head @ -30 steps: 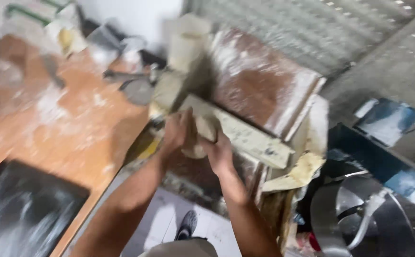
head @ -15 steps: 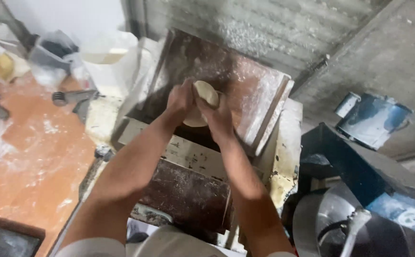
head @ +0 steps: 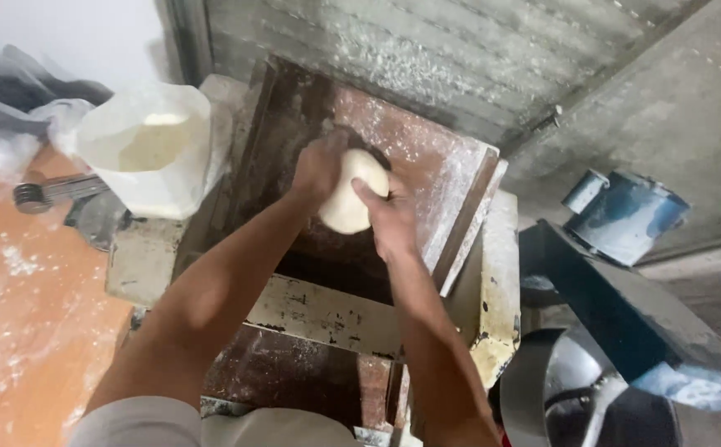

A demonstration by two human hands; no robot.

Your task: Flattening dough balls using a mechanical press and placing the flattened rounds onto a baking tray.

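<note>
A pale lump of dough [head: 352,190] rests against the floured, reddish sloping tray [head: 435,165] of a worn dough machine [head: 327,314]. My left hand [head: 319,165] cups the dough from the left and above. Pressing in from the lower right, my right hand [head: 389,215] has its fingers laid over the dough. Both forearms reach up from the bottom of the view over the machine's cream-painted front bar.
A white plastic bag of flour [head: 149,149] stands open at the machine's left. An orange, flour-dusted table [head: 21,306] lies further left with metal tools [head: 46,192]. A blue motor housing [head: 625,215] and grey metal guard [head: 543,389] sit at the right. Corrugated metal wall behind.
The view has swung right and steadied from the orange table onto the machine. Both hands moved up the sloping tray with the dough and still hold it between them.
</note>
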